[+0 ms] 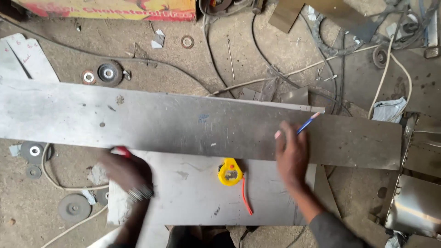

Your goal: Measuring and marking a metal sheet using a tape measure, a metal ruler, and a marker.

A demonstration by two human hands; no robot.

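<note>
Across the floor lies a long steel strip [193, 124]; the right hand [290, 156] pinches a blue pencil [307, 124] over its near edge, the left hand [125, 171], blurred, closes on something red, steadying it

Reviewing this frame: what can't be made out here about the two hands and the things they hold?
- Left hand: motion-blurred in the head view; its grip is unclear.
- Small red object: mostly hidden by that hand, kind unclear.
- Blue pencil in the right hand: whether its tip touches the long grey metal sheet cannot be told.
</note>
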